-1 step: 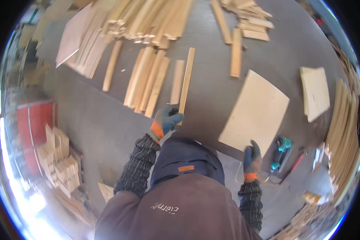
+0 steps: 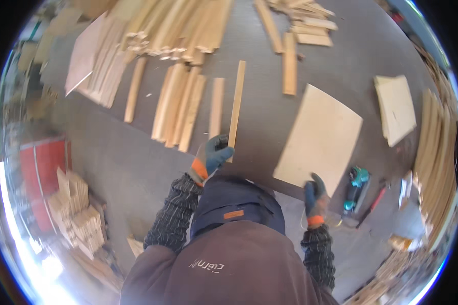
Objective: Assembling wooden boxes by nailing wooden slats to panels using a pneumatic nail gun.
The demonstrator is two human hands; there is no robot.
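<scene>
In the left hand [image 2: 215,154] is a slim, yellowish strip [image 2: 237,101].

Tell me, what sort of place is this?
Likely a woodworking shop: the left hand holds a narrow, pale wooden strip, long pale wooden strips lie heaped on the dark tabletop, and a teal-and-black tool sits at right.

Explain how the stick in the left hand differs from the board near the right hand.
The stick is narrow; the board is broad. The left hand grips the stick, while the right hand is at the board's near edge, contact unclear. Both are pale and look wooden.
</scene>
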